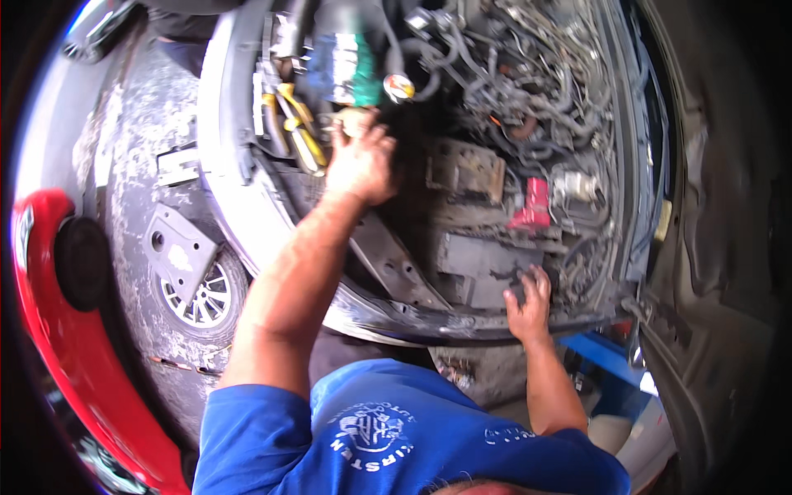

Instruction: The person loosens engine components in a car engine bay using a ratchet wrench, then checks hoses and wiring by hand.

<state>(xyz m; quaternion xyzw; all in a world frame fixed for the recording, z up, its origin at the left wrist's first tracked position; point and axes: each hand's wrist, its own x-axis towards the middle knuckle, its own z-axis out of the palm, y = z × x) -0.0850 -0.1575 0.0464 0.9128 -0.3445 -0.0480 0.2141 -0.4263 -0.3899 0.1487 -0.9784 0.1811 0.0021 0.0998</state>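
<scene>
My left hand [360,165] reaches over the front of an open engine bay, fingers curled at the near end of a blurred green, white and blue container [356,70]. Something pale yellow shows under the fingertips, but I cannot make out what they grip. Just left of that hand lie yellow-handled hand tools [302,136]. A round cap with a white and orange top [398,88] is to its upper right. Lower right, my right hand [532,307] has thumb and fingers apart over a grey flat panel [474,266], close to a small dark piece [507,275].
Hoses and wiring [520,91] fill the bay's far right. A rusty bracket [466,171] and a red part [534,202] sit nearer. On the floor at left, a grey plastic cover [177,247] leans over a wheel [206,301], beside a red bumper [91,355]. Another person stands top left.
</scene>
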